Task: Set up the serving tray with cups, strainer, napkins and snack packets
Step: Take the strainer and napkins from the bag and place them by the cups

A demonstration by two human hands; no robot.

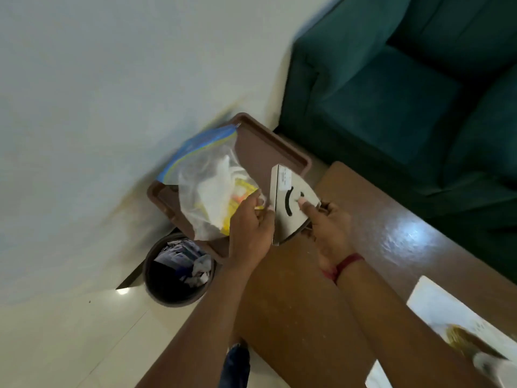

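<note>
A brown serving tray [264,151] is tilted beyond the far left corner of the table, above the floor and the bin. Against its face lies a clear zip bag [207,189] with a blue seal, holding white napkins and yellow snack packets. My left hand [249,231] pinches the bag's lower edge at the tray's near rim; I cannot tell whether it also grips the tray. My right hand [330,231] holds a grey metal fan-shaped holder [289,211] with a curved slot, thumb pressed on its face. No cups or strainer are in view.
A glossy brown wooden table [293,303] runs under both forearms. A dark waste bin [170,287] with crumpled paper stands on the pale floor left of it. A green sofa [391,93] fills the upper right. White papers [447,309] lie on the table's right.
</note>
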